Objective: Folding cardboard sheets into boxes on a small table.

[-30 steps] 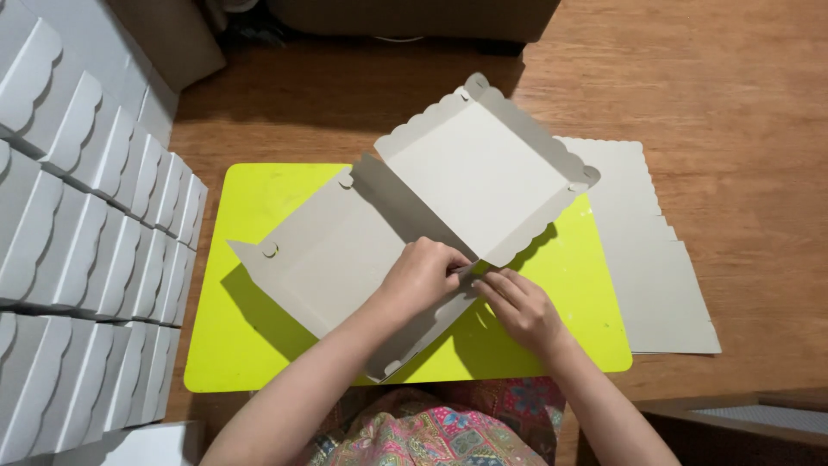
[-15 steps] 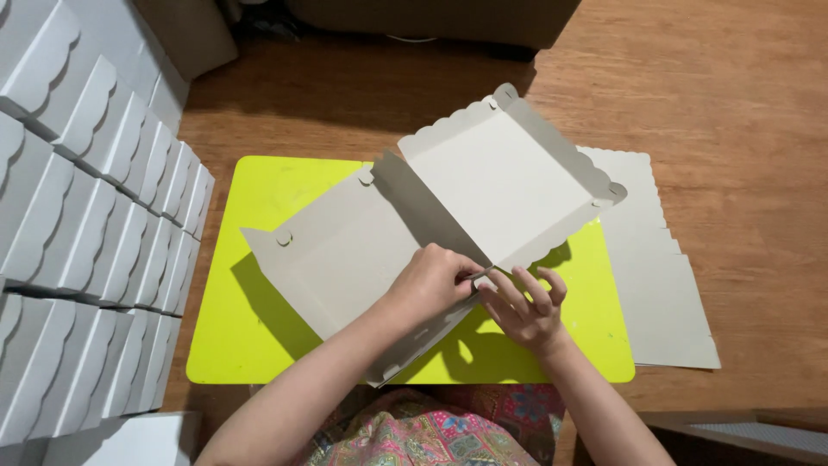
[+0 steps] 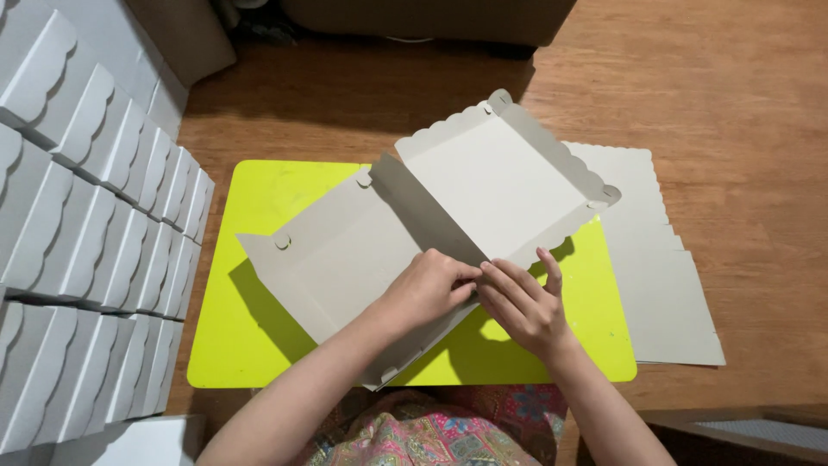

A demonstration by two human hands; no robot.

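Beyond my fingertips, open wooden floor point(image 3: 733, 103) runs out to the far edge of view; I log that side as the freest room. Left of my left hand point(image 3: 424, 289), rows of finished white boxes point(image 3: 95, 233) with wavy lids stand packed tight, their nearest row just beside the edge of the lime-green mat point(image 3: 259, 345). Right of my right hand point(image 3: 522, 306), a stack of flat cardboard sheets point(image 3: 664, 285) lies partly tucked under the mat's right edge.

Item: one cardboard box blank point(image 3: 431, 216), grey, half folded. Two panels meet at a raised crease running diagonally away from my hands. The far panel has wavy side flaps turned up and small round tabs at its corners; the near panel lies flatter, with a narrow flap along its low edge hanging over the mat toward my lap.

Position: the blank sits on the mat, skewed to it, directly under and ahead of both hands. My left-hand fingers are curled together, pressing down at the near end of the crease. My right-hand fingers point(image 3: 517, 280) are stretched out and slightly spread, laid flat on the blank's edge, tips touching the left knuckles. Whether either thumb pinches the card I cannot tell.
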